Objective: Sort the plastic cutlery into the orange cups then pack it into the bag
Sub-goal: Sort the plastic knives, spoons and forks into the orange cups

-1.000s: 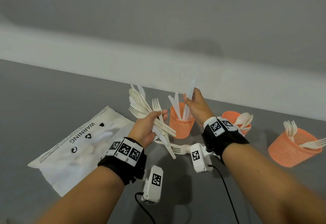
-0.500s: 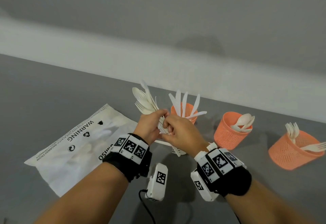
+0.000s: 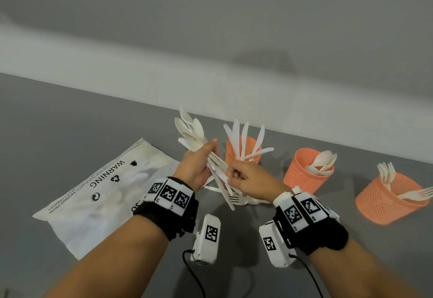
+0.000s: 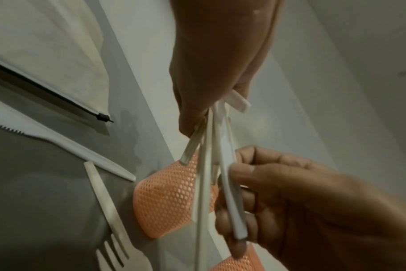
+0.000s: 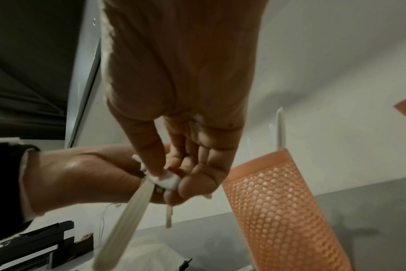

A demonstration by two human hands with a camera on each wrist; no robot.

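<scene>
My left hand [image 3: 199,166] grips a mixed bundle of white plastic cutlery [image 3: 191,133] above the grey table, heads up and handles fanning downward. My right hand [image 3: 246,178] meets it from the right and pinches one handle [image 4: 232,201] of that bundle between thumb and fingers. Three orange mesh cups stand behind: one with knives [image 3: 243,150], one with spoons [image 3: 307,175], one with forks [image 3: 389,199]. The white bag [image 3: 100,187] lies flat at the left. A loose fork [image 4: 114,220] and a loose knife [image 4: 65,144] lie on the table under my hands.
The grey table [image 3: 58,121] ends at a pale wall strip behind the cups. Two white wrist cameras with cables hang under my wrists near the front. The bag's zip edge [image 4: 46,91] shows in the left wrist view.
My right hand left the knife cup, where the knives now stand, and came back left to the bundle. It now pinches a handle. My left hand has raised the bundle slightly.
</scene>
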